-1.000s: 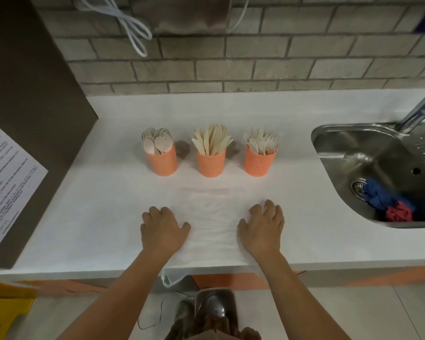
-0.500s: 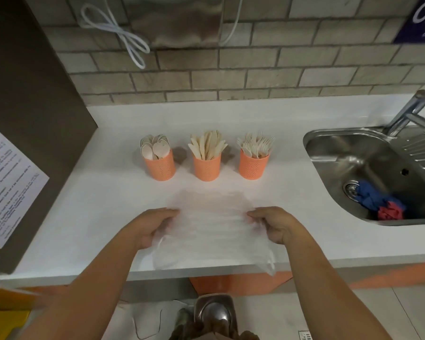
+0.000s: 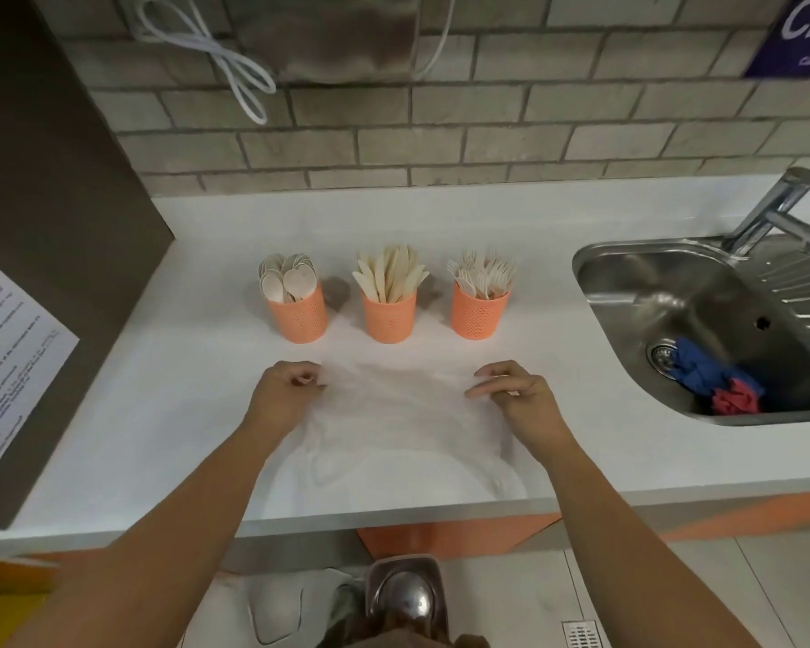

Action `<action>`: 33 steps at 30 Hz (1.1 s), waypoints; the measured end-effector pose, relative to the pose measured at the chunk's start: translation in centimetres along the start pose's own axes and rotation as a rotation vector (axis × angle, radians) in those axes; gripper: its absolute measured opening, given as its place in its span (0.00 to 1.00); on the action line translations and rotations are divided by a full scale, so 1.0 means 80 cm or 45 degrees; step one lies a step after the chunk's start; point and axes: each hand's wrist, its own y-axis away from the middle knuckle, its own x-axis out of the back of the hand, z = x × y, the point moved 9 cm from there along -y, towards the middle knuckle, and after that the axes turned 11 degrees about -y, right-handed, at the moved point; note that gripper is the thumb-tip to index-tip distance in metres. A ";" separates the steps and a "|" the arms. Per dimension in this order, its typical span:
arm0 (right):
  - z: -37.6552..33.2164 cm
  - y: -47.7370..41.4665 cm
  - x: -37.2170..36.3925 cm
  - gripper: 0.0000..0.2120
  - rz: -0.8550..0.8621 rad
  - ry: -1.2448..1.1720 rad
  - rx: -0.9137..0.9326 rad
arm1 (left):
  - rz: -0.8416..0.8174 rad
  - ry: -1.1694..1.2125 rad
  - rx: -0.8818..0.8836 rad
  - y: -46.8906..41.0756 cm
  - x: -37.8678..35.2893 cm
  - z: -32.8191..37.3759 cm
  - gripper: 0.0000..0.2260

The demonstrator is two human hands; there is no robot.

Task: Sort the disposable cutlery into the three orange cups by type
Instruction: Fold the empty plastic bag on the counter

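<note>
Hands — left (image 3: 284,395) and right (image 3: 515,397), fingers curled — pinch what seems a plastic bag (image 3: 403,427).

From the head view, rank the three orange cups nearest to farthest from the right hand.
1. Fork cup, just beyond the right hand.
2. Knife cup, middle of the row.
3. Spoon cup, far left.

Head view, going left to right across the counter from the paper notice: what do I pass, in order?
paper notice → cup of spoons → cup of knives → cup of forks → sink
</note>
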 end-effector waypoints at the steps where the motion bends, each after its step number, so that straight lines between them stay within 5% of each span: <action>1: 0.002 0.002 0.002 0.25 -0.002 0.089 0.032 | 0.039 -0.102 -0.067 0.001 0.000 0.003 0.23; 7: 0.025 -0.001 0.017 0.38 0.042 0.430 0.212 | 0.040 -0.477 -0.317 0.003 -0.015 -0.001 0.23; 12: -0.016 0.016 0.029 0.19 0.306 0.245 0.164 | 0.353 -0.570 -0.333 0.009 0.007 0.022 0.18; 14: -0.048 0.021 0.016 0.18 0.377 0.444 0.273 | 0.460 -0.585 -0.430 0.022 0.007 0.053 0.16; 17: -0.065 0.019 -0.050 0.27 0.261 1.036 0.385 | 0.272 -0.918 -0.620 0.035 -0.048 0.091 0.23; 21: -0.004 0.030 -0.125 0.34 -0.029 1.429 0.169 | -0.102 -1.420 -0.740 0.053 -0.144 0.067 0.29; 24: 0.038 0.037 -0.132 0.40 -0.123 1.502 0.026 | -0.221 -1.534 -0.651 0.053 -0.164 0.030 0.29; 29: 0.068 0.042 -0.131 0.31 -0.165 1.537 -0.051 | -0.275 -1.573 -0.608 0.055 -0.169 0.013 0.41; 33: 0.079 0.045 -0.129 0.31 -0.158 1.578 -0.067 | -0.298 -1.553 -0.596 0.057 -0.170 0.007 0.42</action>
